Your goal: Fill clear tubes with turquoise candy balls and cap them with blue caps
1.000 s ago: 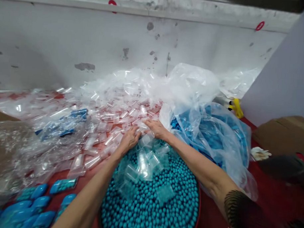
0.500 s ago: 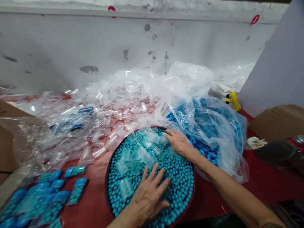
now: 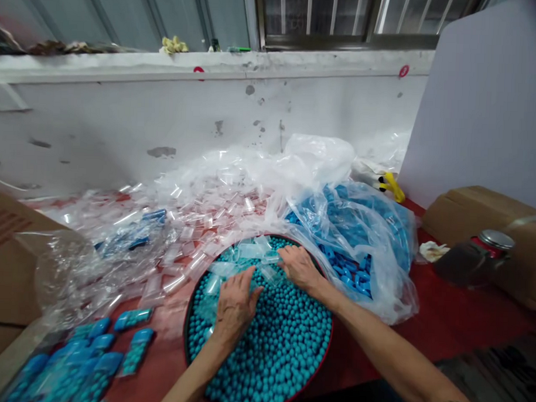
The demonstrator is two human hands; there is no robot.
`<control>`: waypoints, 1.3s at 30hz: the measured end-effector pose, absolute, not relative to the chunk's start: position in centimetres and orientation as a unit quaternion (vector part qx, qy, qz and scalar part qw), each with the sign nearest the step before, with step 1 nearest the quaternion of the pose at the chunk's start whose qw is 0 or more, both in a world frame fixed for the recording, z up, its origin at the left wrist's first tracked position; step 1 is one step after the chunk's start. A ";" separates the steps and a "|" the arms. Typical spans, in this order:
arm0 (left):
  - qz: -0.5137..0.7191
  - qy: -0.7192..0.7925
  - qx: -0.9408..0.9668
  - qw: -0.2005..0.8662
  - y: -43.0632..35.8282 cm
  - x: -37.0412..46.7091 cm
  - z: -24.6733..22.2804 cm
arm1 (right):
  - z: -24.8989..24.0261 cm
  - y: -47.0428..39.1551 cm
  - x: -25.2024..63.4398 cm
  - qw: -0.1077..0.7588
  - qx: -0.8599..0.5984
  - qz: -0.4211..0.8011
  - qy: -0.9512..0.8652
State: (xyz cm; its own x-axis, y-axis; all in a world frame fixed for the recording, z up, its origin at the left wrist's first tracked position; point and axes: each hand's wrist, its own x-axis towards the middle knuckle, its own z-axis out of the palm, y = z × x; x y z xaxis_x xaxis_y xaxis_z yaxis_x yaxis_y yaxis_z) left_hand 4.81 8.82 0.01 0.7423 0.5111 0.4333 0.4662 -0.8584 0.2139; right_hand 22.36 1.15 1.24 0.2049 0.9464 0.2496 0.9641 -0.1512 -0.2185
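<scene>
A round tub (image 3: 186, 333) with a dark red rim holds a mass of turquoise beads (image 3: 285, 336). Several small clear plastic containers (image 3: 248, 251) lie on the beads, mostly toward the back and left. My left hand (image 3: 236, 302) is over the left-centre of the tub, thumb apart from the fingers, beside the clear containers. At the back right of the tub, my right hand (image 3: 301, 268) has its fingers bent downward, the tips by a clear container. Neither hand shows a firm grip.
Behind the tub lies a heap of clear containers (image 3: 201, 222). A plastic bag of blue caps (image 3: 349, 271) sits to the right. Filled, blue-capped containers (image 3: 135, 352) lie at the left. A metal-lidded jar (image 3: 472, 258) and cardboard boxes (image 3: 483, 211) stand at the right.
My left hand has moved up and left over the beads, its fingers now closer together. My right hand's fingers have bent downward. Containers have shifted toward the tub's back; the view has tilted up.
</scene>
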 end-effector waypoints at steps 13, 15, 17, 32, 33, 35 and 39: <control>0.265 0.306 0.567 0.717 7.5 5.9 0.9 | 2.0 -1.9 17.0 0.343 -0.723 0.198 -0.566; 0.255 0.306 0.516 0.758 7.3 5.8 0.7 | 2.0 -2.1 16.6 0.356 -0.713 0.242 -0.554; 0.250 0.303 0.499 0.772 7.1 5.8 0.8 | 2.0 -2.3 16.3 0.376 -0.701 0.275 -0.540; 0.307 0.328 0.536 0.715 9.6 4.1 3.8 | 2.6 -5.7 12.5 0.399 -0.668 0.407 -0.478; 0.303 0.345 0.581 0.673 9.7 4.2 3.6 | 2.7 -5.8 12.6 0.371 -0.686 0.349 -0.519; 0.310 0.382 0.669 0.557 10.3 4.6 2.9 | 3.0 -5.5 13.2 0.300 -0.710 0.248 -0.587; 0.287 0.378 0.805 0.355 11.8 6.1 2.0 | 3.1 -3.2 15.2 0.187 -0.792 0.101 -0.572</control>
